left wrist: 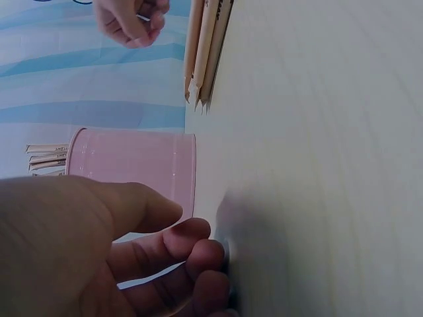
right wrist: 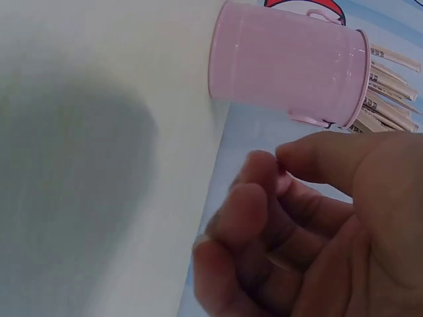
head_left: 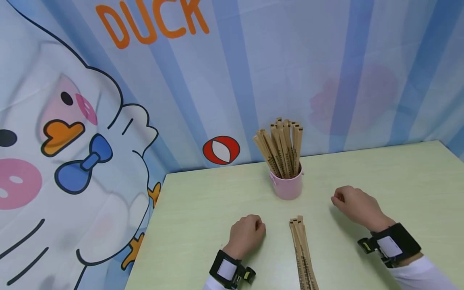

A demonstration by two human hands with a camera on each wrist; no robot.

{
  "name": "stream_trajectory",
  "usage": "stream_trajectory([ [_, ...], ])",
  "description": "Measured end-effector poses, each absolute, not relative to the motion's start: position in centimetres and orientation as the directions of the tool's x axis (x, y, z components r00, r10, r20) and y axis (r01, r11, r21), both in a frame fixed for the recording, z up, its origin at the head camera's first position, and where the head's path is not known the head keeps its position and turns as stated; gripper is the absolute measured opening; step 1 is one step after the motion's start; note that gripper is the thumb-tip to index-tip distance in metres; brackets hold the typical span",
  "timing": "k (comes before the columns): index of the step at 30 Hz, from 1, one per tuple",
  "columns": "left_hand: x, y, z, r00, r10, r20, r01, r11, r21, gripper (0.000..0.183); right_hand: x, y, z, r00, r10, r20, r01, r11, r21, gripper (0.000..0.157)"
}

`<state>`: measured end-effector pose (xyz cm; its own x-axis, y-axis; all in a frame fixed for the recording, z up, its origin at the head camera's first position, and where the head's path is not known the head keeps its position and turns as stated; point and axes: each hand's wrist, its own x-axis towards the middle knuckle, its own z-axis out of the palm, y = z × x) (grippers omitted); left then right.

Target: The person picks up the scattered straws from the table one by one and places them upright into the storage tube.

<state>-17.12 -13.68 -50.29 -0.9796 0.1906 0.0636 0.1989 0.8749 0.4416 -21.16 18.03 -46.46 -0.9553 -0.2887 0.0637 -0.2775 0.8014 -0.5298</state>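
Note:
A small pink bucket (head_left: 288, 188) stands upright near the table's back edge, filled with slim brown paper-wrapped sticks (head_left: 284, 149) that lean out of its top. Several more wrapped sticks (head_left: 302, 257) lie side by side on the table between the hands, their near ends cut off by the head view. Left of these is my left hand (head_left: 246, 235), low by the tabletop, fingers loosely curled around nothing. My right hand (head_left: 359, 207), to the right of the bucket, is also loosely curled and holds nothing; in the right wrist view its thumb (right wrist: 317, 155) lies near the index fingertip.
The pale green table (head_left: 203, 209) ends at the back against a blue striped cloth (head_left: 290, 60) with a cartoon duck (head_left: 119, 169) printed on it. A black wrist-worn camera (head_left: 228, 270) sits on the left wrist, another camera (head_left: 389, 245) on the right.

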Motion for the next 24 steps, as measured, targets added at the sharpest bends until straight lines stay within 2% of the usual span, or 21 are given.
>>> stream_trajectory([
  [15,-17.0,-13.7,-50.5,-0.979,0.193,0.064,0.201,0.872,0.447,0.029,-20.2,18.7,-49.2,-0.96,-0.271,-0.071,-0.191,0.819,-0.542,0.016],
  [24,-16.7,-13.3,-49.6,-0.978,0.201,0.056,0.205,0.875,0.438,0.028,-20.1,18.6,-49.2,-0.962,-0.263,-0.072,-0.182,0.816,-0.549,0.023],
])
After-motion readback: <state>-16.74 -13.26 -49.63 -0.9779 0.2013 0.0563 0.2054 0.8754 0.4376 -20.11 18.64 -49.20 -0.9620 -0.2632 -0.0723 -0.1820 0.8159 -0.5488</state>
